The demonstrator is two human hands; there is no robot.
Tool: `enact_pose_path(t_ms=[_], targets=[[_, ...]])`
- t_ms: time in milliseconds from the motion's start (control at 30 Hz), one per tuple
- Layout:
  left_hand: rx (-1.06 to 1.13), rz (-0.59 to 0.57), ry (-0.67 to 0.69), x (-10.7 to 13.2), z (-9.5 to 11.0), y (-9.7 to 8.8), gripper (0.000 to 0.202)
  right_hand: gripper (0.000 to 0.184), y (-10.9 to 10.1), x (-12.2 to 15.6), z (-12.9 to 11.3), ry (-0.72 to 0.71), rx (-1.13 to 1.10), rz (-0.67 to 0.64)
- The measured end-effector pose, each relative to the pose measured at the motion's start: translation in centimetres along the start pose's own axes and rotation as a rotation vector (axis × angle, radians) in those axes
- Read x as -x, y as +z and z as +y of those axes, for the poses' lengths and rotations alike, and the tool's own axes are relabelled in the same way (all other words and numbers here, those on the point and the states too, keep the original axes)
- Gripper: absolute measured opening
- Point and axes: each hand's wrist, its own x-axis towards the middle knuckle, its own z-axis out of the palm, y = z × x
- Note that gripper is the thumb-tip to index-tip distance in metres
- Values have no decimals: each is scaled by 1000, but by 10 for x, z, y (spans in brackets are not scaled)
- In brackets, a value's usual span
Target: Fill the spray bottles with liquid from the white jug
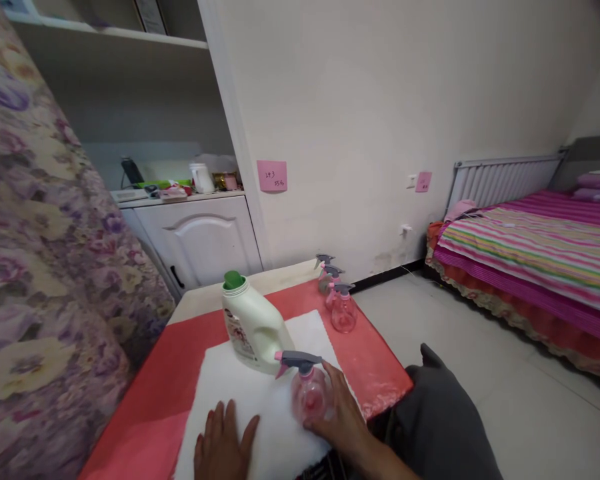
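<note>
My right hand (344, 417) is wrapped round the clear pink body of a spray bottle (311, 395), which stands upright with its grey and pink trigger head facing left. Flat on a white cloth (273, 423) lies my left hand (224, 445), fingers spread, holding nothing. Just behind the spray bottle stands a large pale green detergent jug (260, 320) with a green cap on its mouth. Its label faces left and is too blurred to read.
Several similar spray bottles (344, 313) stand in a row along the table's right side. A red cover (153, 380) lies over the table. Floral curtain (35, 267) hangs at left, a white cabinet (205, 233) stands behind, and a bed (530, 247) is at right.
</note>
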Motion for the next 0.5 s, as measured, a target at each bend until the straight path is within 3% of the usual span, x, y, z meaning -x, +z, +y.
enact_pose_path(t_ms=[100,233,367,500], targets=[[-31,52,81,2,-3,5,54,104,22,-1,-8,59,-28,90],[-74,47,181,8,-9,10,43,92,34,-5,-15,0,-5,241],[-50,77,157,8,-9,11,46,78,29,-10,-19,-45,-33,279],[3,90,117,5,-8,14,53,76,10,-16,-10,-54,-107,176]])
